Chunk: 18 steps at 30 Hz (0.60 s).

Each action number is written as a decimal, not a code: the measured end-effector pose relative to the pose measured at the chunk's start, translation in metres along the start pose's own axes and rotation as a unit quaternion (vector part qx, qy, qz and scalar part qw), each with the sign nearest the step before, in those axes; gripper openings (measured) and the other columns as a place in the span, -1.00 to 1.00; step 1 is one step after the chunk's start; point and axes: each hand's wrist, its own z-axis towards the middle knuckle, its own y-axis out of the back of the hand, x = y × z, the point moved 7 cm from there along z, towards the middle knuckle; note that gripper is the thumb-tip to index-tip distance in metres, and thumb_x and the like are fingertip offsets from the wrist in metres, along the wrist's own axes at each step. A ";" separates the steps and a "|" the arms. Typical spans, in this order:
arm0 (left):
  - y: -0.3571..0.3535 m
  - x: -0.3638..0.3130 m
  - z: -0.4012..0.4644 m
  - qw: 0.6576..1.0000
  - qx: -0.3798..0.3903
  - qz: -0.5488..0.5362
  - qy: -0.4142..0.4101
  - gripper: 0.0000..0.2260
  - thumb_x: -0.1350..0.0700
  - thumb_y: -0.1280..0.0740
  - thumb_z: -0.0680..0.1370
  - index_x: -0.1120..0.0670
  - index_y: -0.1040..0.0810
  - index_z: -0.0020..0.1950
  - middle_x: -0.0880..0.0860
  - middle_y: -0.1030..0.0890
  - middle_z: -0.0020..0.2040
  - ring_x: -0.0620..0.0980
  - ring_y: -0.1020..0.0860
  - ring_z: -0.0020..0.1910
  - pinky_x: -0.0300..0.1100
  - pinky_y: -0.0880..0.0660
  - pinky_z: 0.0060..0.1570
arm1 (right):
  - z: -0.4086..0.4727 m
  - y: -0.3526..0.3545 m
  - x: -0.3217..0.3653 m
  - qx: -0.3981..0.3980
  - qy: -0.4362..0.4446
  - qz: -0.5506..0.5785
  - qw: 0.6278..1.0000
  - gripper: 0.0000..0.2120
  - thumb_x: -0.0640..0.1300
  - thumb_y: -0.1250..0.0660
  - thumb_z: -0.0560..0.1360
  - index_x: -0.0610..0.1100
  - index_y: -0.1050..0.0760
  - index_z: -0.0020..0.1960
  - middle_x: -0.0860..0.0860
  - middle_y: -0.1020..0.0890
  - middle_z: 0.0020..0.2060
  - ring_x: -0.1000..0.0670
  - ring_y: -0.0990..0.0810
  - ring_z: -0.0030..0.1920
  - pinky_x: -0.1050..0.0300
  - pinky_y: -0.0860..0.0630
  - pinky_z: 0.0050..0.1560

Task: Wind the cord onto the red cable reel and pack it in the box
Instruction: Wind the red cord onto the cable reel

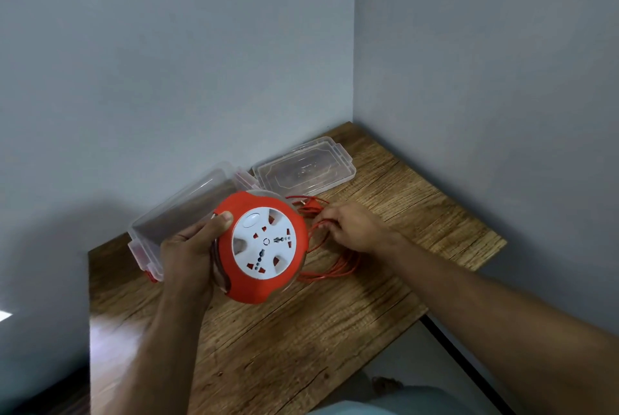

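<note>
My left hand (191, 254) grips the red cable reel (264, 284) by its left rim and holds it above the wooden table (301, 331), its white socket face turned up towards me. The red cord (335, 272) runs from the reel's right side and lies in loose loops on the table. My right hand (351, 227) rests on the table just right of the reel, fingers pinched on a strand of the cord. The clear plastic box (174, 210) stands open behind the reel, partly hidden by it.
The box's clear lid (304, 170) lies flat on the table at the back, near the wall corner. Grey walls close the table in behind and to the right. The table's front right edge drops to the floor.
</note>
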 end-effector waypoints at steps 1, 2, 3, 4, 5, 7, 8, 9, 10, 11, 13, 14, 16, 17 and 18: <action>0.001 -0.002 0.001 1.000 -0.002 -0.008 -0.005 -0.84 -0.01 -0.55 0.36 0.05 -0.77 -0.16 0.07 -0.79 -0.20 0.11 -0.76 -0.23 -0.02 -0.68 -0.20 | 0.000 0.004 -0.002 -0.029 -0.007 -0.002 1.000 -0.74 -0.19 -0.33 0.53 -0.01 -0.63 0.17 0.00 -0.63 0.12 -0.03 -0.60 0.05 0.01 -0.54 0.12; 0.002 -0.006 -0.001 1.000 -0.005 -0.018 -0.011 -0.90 0.01 -0.54 0.40 0.03 -0.78 -0.21 0.05 -0.78 -0.23 0.08 -0.76 -0.26 -0.04 -0.68 -0.23 | -0.001 0.008 -0.007 -0.062 -0.031 0.011 0.997 -0.66 -0.24 -0.34 0.51 0.02 -0.57 0.24 -0.01 -0.54 0.19 -0.02 -0.58 0.01 0.07 -0.57 0.06; 0.004 -0.010 0.000 0.999 -0.005 -0.026 -0.027 -0.88 0.07 -0.50 0.48 0.01 -0.78 -0.25 0.01 -0.77 -0.27 0.04 -0.75 -0.29 -0.07 -0.69 -0.27 | -0.004 0.012 -0.014 -0.099 -0.071 0.035 0.992 -0.55 -0.28 -0.35 0.49 0.04 -0.47 0.32 -0.03 -0.43 0.26 0.00 -0.56 -0.03 0.18 -0.57 -0.02; 0.006 -0.013 0.000 0.999 -0.006 -0.040 -0.035 -0.81 0.13 -0.46 0.54 0.00 -0.78 -0.25 0.00 -0.77 -0.28 0.02 -0.74 -0.30 -0.08 -0.70 -0.27 | -0.007 0.015 -0.021 -0.127 -0.115 0.062 0.983 -0.45 -0.30 -0.36 0.48 0.06 -0.37 0.39 -0.04 -0.33 0.31 0.02 -0.53 -0.06 0.25 -0.54 -0.07; 0.009 -0.014 0.003 0.998 -0.003 -0.052 -0.043 -0.83 0.15 -0.44 0.56 0.03 -0.78 -0.20 0.01 -0.77 -0.25 0.03 -0.75 -0.28 -0.08 -0.70 -0.25 | -0.010 0.016 -0.029 -0.144 -0.156 0.080 0.974 -0.38 -0.30 -0.38 0.46 0.06 -0.29 0.43 -0.05 -0.28 0.35 0.02 -0.53 -0.06 0.24 -0.54 -0.07; 0.017 -0.020 0.004 0.996 -0.017 -0.076 -0.051 -0.77 0.02 -0.51 0.46 0.14 -0.75 0.01 0.15 -0.78 -0.05 0.14 -0.75 -0.15 -0.01 -0.70 -0.14 | -0.008 0.010 -0.042 -0.119 -0.209 0.055 0.969 -0.41 -0.25 -0.40 0.45 0.06 -0.34 0.41 -0.05 -0.39 0.33 -0.06 -0.56 0.06 0.06 -0.55 0.12; 0.019 -0.020 0.006 0.996 -0.011 -0.079 -0.050 -0.53 -0.07 -0.57 0.37 0.22 -0.71 0.13 0.24 -0.74 0.06 0.21 -0.73 -0.08 0.04 -0.68 -0.08 | -0.004 0.006 -0.044 -0.080 -0.207 0.020 0.975 -0.52 -0.21 -0.38 0.45 0.06 -0.45 0.34 -0.03 -0.51 0.27 -0.09 -0.56 0.12 0.00 -0.51 0.21; 0.020 -0.020 0.007 0.996 -0.002 -0.077 -0.050 -0.33 -0.16 -0.61 0.28 0.27 -0.66 0.22 0.29 -0.71 0.12 0.24 -0.72 -0.05 0.06 -0.67 -0.05 | 0.000 0.001 -0.044 -0.034 -0.195 0.000 0.980 -0.65 -0.15 -0.36 0.46 0.08 -0.57 0.23 0.01 -0.61 0.19 -0.09 -0.56 0.15 -0.02 -0.48 0.24; 0.022 -0.021 0.008 0.996 -0.006 -0.072 -0.049 -0.20 -0.22 -0.63 0.21 0.28 -0.63 0.27 0.30 -0.70 0.14 0.24 -0.72 -0.05 0.05 -0.67 -0.06 | 0.001 -0.003 -0.040 0.024 -0.179 -0.002 0.983 -0.75 -0.03 -0.37 0.47 0.09 -0.63 0.14 0.04 -0.66 0.12 -0.08 -0.57 0.16 -0.01 -0.48 0.25; 0.022 -0.022 0.008 0.996 -0.007 -0.074 -0.053 -0.15 -0.25 -0.63 0.17 0.27 -0.63 0.28 0.28 -0.71 0.13 0.22 -0.73 -0.07 0.03 -0.68 -0.08 | 0.001 -0.009 -0.036 0.072 -0.158 -0.007 0.985 -0.72 0.17 -0.36 0.45 0.11 -0.65 0.09 0.06 -0.66 0.10 -0.07 -0.56 0.17 -0.03 -0.47 0.25; 0.023 -0.021 0.008 0.995 -0.008 -0.086 -0.057 -0.23 -0.22 -0.64 0.19 0.25 -0.67 0.22 0.22 -0.74 0.04 0.17 -0.74 -0.15 0.00 -0.69 -0.12 | -0.004 -0.022 -0.030 0.156 -0.114 -0.057 0.980 -0.43 0.50 -0.31 0.29 0.19 -0.60 0.14 0.10 -0.59 0.18 -0.06 -0.43 0.27 -0.10 -0.40 0.30; 0.022 -0.021 0.007 0.994 -0.013 -0.090 -0.058 -0.36 -0.16 -0.62 0.28 0.24 -0.68 0.18 0.18 -0.75 -0.02 0.15 -0.74 -0.18 -0.03 -0.70 -0.16 | -0.006 -0.027 -0.027 0.176 -0.101 -0.087 0.975 -0.39 0.51 -0.34 0.25 0.21 -0.56 0.18 0.09 -0.52 0.25 -0.07 -0.36 0.32 -0.11 -0.35 0.33; 0.017 -0.020 0.004 0.994 -0.011 -0.098 -0.051 -0.68 0.03 -0.48 0.51 0.23 -0.67 0.13 0.10 -0.77 -0.10 0.09 -0.75 -0.20 -0.08 -0.71 -0.24 | -0.007 -0.031 -0.027 0.173 -0.094 -0.106 0.975 -0.47 0.39 -0.42 0.30 0.22 -0.53 0.21 0.07 -0.44 0.32 -0.10 -0.31 0.35 -0.10 -0.28 0.34; 0.015 -0.019 0.002 0.995 -0.015 -0.095 -0.040 -0.81 0.12 -0.42 0.56 0.22 -0.67 0.07 0.07 -0.78 -0.15 0.07 -0.75 -0.22 -0.09 -0.70 -0.27 | -0.005 -0.028 -0.027 0.156 -0.096 -0.103 0.978 -0.53 0.33 -0.43 0.34 0.21 -0.54 0.20 0.06 -0.45 0.31 -0.11 -0.32 0.35 -0.09 -0.27 0.35; 0.012 -0.018 0.000 0.995 -0.020 -0.094 -0.031 -0.88 0.17 -0.39 0.58 0.20 -0.67 0.01 0.06 -0.78 -0.20 0.06 -0.75 -0.25 -0.10 -0.70 -0.28 | -0.003 -0.025 -0.027 0.139 -0.098 -0.110 0.979 -0.59 0.28 -0.43 0.39 0.20 -0.54 0.19 0.06 -0.47 0.31 -0.11 -0.34 0.34 -0.09 -0.26 0.36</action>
